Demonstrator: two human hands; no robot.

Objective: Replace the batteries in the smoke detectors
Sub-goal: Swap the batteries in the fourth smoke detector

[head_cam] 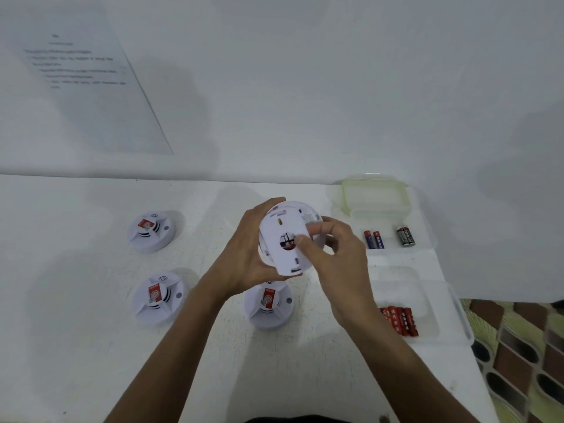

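holding the smoke detector (283, 261) up off the white table (76, 346), the left hand (244, 257) wraps its fingers around the rim and turns the flat back plate toward the eyes. i judge this is so the round opening (286, 241) in that plate can be seen and reached. the right hand (338, 261) comes in from the side with thumb and forefinger (305, 242) curled at the edge of that opening, where something red and dark shows inside. whether they already pinch a battery or only press on the plate i cannot tell. three more detectors (151, 230) (158, 297) (268, 303) sit face up on the table near the left forearm, likely waiting their turn. on the right side the cells are sorted within easy reach of the working hand: a row of red batteries (399, 320) in a clear tray, and farther back a red and blue pair (374, 239) well apart from some black batteries (406, 236) — probably fresh stock kept separate from spent ones, though which is which is a guess. a green-rimmed box (374, 193) stands behind them by the wall.
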